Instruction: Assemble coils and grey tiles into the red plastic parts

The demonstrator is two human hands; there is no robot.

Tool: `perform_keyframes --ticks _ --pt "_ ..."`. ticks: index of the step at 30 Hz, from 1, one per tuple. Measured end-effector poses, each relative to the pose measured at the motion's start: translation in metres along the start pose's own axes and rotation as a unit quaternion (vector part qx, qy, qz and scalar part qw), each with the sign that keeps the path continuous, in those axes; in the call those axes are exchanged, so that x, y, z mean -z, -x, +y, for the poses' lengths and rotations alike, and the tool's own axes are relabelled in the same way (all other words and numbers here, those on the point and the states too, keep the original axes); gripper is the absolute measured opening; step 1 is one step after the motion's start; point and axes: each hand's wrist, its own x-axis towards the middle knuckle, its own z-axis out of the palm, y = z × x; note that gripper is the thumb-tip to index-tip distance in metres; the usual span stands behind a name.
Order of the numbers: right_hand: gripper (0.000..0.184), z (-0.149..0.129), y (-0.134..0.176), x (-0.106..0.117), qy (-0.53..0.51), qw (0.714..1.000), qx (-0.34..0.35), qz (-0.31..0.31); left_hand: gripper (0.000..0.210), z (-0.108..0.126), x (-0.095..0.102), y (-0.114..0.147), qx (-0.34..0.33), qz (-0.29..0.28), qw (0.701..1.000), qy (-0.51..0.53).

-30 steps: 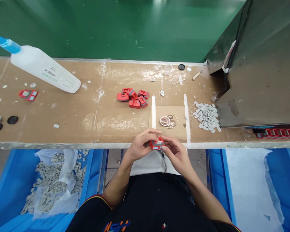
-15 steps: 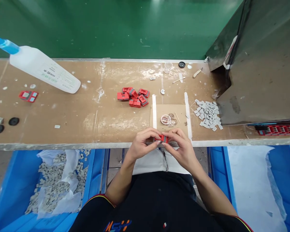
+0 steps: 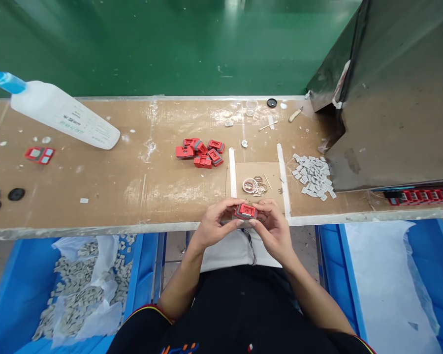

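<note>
A small red plastic part (image 3: 246,211) with a grey band is held level above the table's front edge. Its recessed side faces up, and a pale strip shows along its near edge. My left hand (image 3: 217,223) pinches its left end between thumb and fingers. At the right end, the fingers and thumb of my right hand (image 3: 274,230) close on the same part. Just beyond my hands lies a small clear cup (image 3: 250,186) on a cardboard piece, beside a brown smear and a thin stick (image 3: 268,181).
Several similar red parts (image 3: 203,161) lie in a heap left of the taped cardboard. Small grey tiles (image 3: 313,176) are piled to the right, near a large dark box (image 3: 395,108). A white glue bottle (image 3: 64,115) lies at left. Blue bins (image 3: 147,275) stand below the table.
The red part has been tilted between my fingers, so its recessed side now faces up. Both hands still grip it. The camera view has shifted slightly.
</note>
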Motion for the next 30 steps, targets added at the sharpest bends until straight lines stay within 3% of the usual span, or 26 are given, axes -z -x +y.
perform_keyframes --ticks 4,7,14,22,27,30 --pt "0.019 -0.005 0.002 -0.001 0.134 0.991 0.023 0.023 0.029 -0.001 0.001 0.001 0.005 0.009 0.999 -0.047" --pt "0.009 -0.012 -0.002 0.002 0.196 0.979 0.062 -0.008 0.03 0.001 0.002 0.0 -0.001 -0.005 0.998 -0.062" --pt "0.008 -0.009 -0.007 0.005 0.21 0.971 0.084 -0.077 0.023 0.004 0.004 -0.002 -0.036 -0.031 0.992 -0.113" --pt "0.007 -0.001 -0.004 0.009 0.185 0.974 0.084 -0.097 0.022 0.005 0.005 -0.005 -0.07 -0.042 0.983 -0.166" --pt "0.006 -0.008 -0.003 0.017 0.201 0.969 0.09 -0.109 0.026 0.007 0.003 -0.003 -0.053 -0.067 0.986 -0.145" --pt "0.007 -0.017 0.004 0.022 0.196 0.969 0.106 -0.105 0.032 0.017 -0.002 -0.005 -0.076 -0.088 0.98 -0.16"
